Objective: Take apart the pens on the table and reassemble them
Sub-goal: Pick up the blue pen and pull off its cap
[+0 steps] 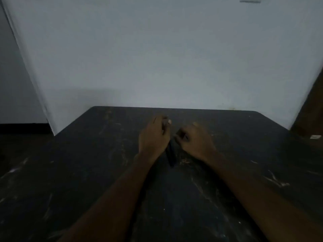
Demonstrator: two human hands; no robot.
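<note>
The scene is dim. Both of my hands meet over the middle of a dark, scratched table (87,172). My left hand (153,137) is curled, with its fingers closed near its far end on something small that I cannot make out. My right hand (194,140) is curled too, its fingertips pinching the upper end of a dark pen (171,154). The pen slants down between the two wrists toward me, its lower tip close to the tabletop. Whether my left hand also touches the pen is hidden.
A pale wall (157,58) rises right behind the table's far edge. A dark wooden piece (309,109) stands at the right edge, with a small white object (315,136) by it. The floor at left is dark.
</note>
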